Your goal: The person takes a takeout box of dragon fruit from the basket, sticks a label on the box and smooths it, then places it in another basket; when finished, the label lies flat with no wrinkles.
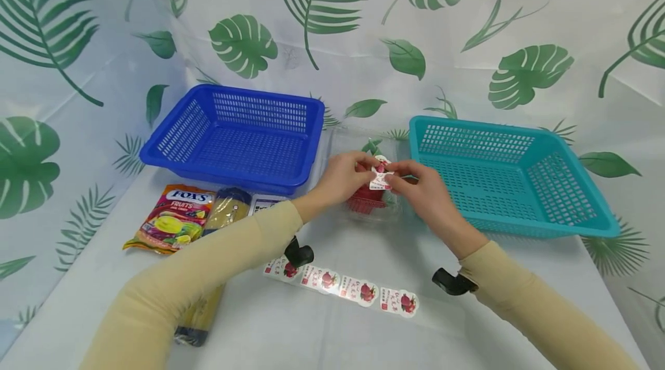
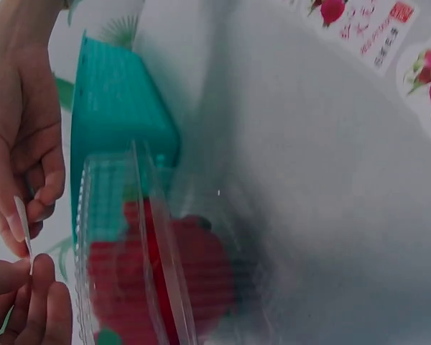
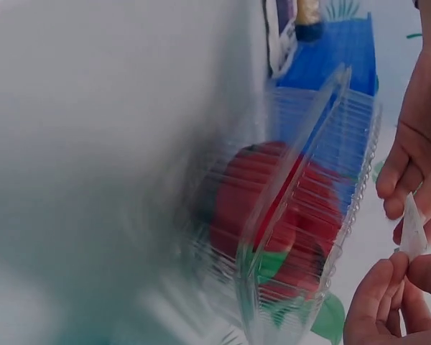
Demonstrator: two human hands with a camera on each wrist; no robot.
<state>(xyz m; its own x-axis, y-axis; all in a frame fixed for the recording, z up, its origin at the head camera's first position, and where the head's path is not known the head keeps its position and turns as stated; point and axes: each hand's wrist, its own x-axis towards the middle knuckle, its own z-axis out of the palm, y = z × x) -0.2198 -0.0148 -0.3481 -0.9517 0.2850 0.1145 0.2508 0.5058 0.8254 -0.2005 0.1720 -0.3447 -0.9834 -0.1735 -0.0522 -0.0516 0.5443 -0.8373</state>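
Leafy backdrop (image 1: 343,75); held label (image 1: 380,179): print, head view only.

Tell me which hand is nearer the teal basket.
Right. The right hand is by the left end of the teal basket; the left hand is farther left, past the sticker.

A blue basket (image 1: 254,148) sits on the white table (image 1: 291,335) of a makeshift workspace, leaf-printed sheeting (image 1: 343,75) hanging behind it, a teal basket (image 1: 483,185) to its right, a candy bag (image 1: 171,220) in front.
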